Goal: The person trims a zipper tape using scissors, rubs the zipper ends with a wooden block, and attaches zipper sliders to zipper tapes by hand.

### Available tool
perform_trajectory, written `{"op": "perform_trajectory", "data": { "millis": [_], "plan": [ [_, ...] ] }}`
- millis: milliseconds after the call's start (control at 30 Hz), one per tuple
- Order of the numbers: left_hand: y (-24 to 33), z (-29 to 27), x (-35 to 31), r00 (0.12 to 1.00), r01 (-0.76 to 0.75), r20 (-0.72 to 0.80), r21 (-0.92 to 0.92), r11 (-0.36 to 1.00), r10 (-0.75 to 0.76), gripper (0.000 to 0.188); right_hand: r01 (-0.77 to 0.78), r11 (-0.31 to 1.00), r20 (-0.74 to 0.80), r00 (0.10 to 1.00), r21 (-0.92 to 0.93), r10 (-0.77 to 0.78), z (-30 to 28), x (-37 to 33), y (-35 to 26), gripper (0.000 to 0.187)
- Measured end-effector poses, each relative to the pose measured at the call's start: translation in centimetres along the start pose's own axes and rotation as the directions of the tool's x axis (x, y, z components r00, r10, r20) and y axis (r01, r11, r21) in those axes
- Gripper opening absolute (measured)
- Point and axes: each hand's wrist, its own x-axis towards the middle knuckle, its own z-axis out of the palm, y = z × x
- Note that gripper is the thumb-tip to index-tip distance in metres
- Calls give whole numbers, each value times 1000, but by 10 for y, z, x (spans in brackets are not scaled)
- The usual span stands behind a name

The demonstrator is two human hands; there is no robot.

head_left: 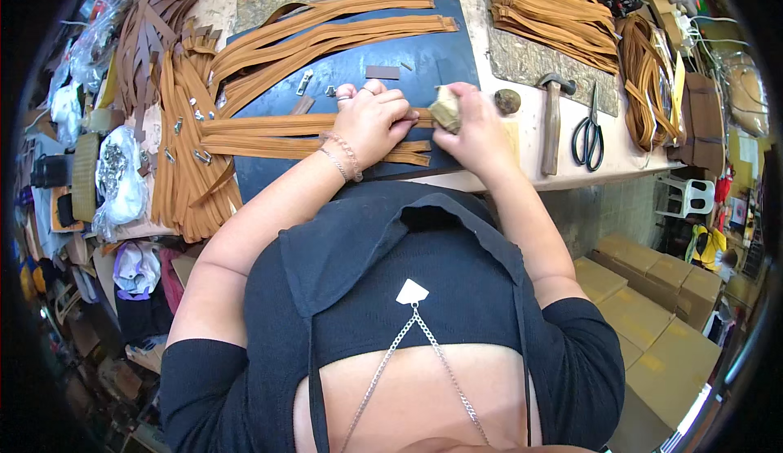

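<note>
Tan zipper strip [277, 126] lies flat across the dark mat [457, 57], running under the left hand [373, 123]; that hand's fingers are bunched down over it, can't tell if they're actually pinching; right hand [475, 131], kinda blurry, grips a pale yellowish block [444, 109] right by the strip's end; hammer [551, 131] and black scissors [587, 139] sit right of that on the surface [528, 155]; more tan strips [183, 159] heaped at left.

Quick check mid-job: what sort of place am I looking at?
Probably a small workshop making bags or similar sewn goods: tan zipper tapes are spread across the worktable, with a hammer and black-handled scissors alongside.
</note>
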Motion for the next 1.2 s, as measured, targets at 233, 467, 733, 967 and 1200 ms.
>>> {"op": "perform_trajectory", "data": {
  "millis": [233,467,733,967,1200],
  "plan": [
    [-3,0,-1,1000,12,24,3,1000,-12,17,-22,995,-77,997,101,30,0,12,-8,63],
    [-2,0,-2,997,55,53,35,998,-57,18,-77,996,-36,997,-54,75,-11,3,11,63],
    [-10,9,-2,999,23,-29,-18,1000,-24,19,-32,996,-29,999,82,34,9,14,-10,62],
    [-3,1,-2,998,46,44,27,999,-47,22,-56,998,-54,997,-21,54,-14,7,12,67],
    [-5,0,-5,992,66,103,9,998,-66,10,-44,999,-1,999,5,44,-4,5,-2,65]
  ]
}}
